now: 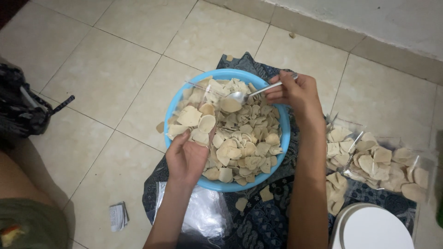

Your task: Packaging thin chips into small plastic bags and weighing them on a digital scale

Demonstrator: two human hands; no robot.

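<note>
A light blue plastic basin sits on a dark patterned cloth on the tiled floor and is filled with pale, flat cracker pieces. My left hand holds open a clear plastic bag that is partly filled with crackers and rests over the basin's left side. My right hand grips a metal spoon, whose bowl carries a cracker at the bag's mouth.
Filled clear bags of crackers lie to the right on the cloth. A stack of clear unfilled bags lies below the basin. A white round lid is at bottom right. A folded paper scrap and a dark bag lie left.
</note>
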